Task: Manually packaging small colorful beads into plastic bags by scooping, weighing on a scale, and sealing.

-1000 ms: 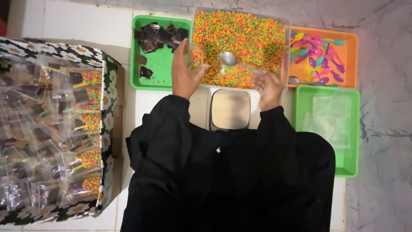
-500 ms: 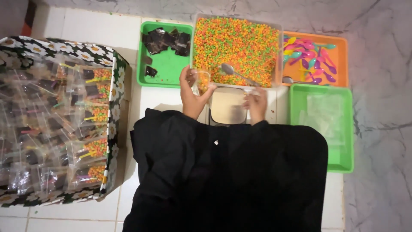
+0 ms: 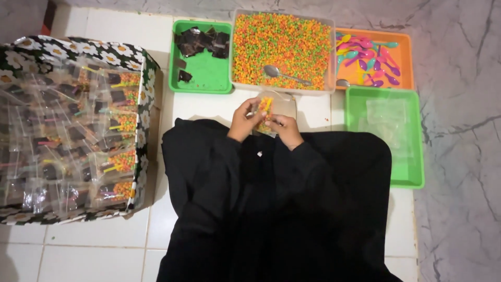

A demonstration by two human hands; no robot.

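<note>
Both my hands hold the small clear bag (image 3: 265,112) of coloured beads at frame centre: left hand (image 3: 244,121) and right hand (image 3: 286,130) pinching it closed. Filling looks finished; sealing likely needs an even press.

A flowered box (image 3: 148,78) of filled packets sits beside a green tray (image 3: 206,73).

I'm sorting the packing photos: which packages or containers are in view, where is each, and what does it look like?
Small clear bag: held by left hand and right hand, holds colourful bits.
Floral box: left, full of packed clear bags.
Clear tub: top centre, orange-green bits, spoon.
Green tray: top left, dark pieces.
Orange tray: top right, plastic spoons.
Green bin: right, clear bags.
</note>
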